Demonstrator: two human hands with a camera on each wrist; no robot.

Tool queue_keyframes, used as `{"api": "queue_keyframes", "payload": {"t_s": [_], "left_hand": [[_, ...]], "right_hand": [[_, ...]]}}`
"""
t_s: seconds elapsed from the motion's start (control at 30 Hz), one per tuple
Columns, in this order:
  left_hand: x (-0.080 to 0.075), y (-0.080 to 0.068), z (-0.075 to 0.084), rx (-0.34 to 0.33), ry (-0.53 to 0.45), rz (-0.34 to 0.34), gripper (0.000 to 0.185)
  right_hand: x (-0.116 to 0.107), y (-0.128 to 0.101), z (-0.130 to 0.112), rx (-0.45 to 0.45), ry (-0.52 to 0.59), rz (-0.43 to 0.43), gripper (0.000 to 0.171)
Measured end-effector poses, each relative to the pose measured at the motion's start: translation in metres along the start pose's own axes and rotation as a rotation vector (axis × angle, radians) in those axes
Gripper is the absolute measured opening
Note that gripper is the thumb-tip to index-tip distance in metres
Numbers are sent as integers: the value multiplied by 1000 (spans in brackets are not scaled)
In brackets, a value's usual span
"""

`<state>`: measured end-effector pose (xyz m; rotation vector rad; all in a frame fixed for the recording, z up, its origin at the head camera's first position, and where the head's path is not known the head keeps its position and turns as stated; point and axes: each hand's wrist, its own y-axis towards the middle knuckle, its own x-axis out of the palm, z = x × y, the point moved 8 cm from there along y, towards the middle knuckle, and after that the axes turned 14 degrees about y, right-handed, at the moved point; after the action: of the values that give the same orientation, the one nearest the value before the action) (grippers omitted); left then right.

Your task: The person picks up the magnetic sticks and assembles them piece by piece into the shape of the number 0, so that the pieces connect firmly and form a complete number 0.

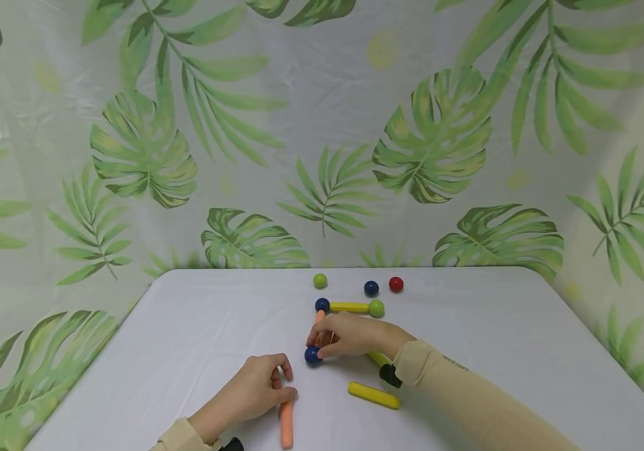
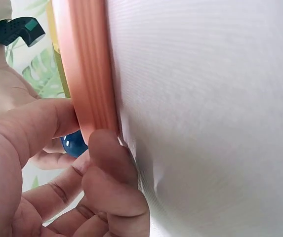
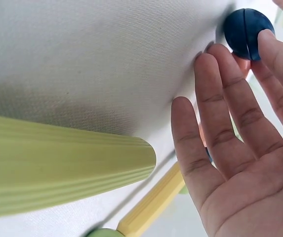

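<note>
Left hand (image 1: 257,387) pinches the far end of the loose orange stick (image 1: 286,429) on the table (image 1: 209,319); right hand (image 1: 353,333) has thumb and index on the near navy ball (image 1: 312,357), other fingers loosely extended. I'd steady that ball and keep the stick's tip pointed square at its centre.

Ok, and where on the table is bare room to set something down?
The table between left edge and left hand; also between red ball, right sleeve and right edge. Crowded: the middle, around the right hand, held blue ball and sticks.
</note>
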<state>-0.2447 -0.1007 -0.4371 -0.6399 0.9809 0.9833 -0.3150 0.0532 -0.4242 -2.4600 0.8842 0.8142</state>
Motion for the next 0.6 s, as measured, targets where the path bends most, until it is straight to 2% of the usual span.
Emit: {"api": "queue_keyframes", "payload": {"t_s": [0.17,0.33,0.6], "left_hand": [[1,-2,-2,-7,-6,-4,22],[1,-9,-7,-60,-37,-5,31],[6,-20,-11,-112,-155,-34,36]], "right_hand": [[0,0,2,14,20,3,23],[1,0,1,13,17,-2,23],[0,-3,0,9,33,2,23]]}}
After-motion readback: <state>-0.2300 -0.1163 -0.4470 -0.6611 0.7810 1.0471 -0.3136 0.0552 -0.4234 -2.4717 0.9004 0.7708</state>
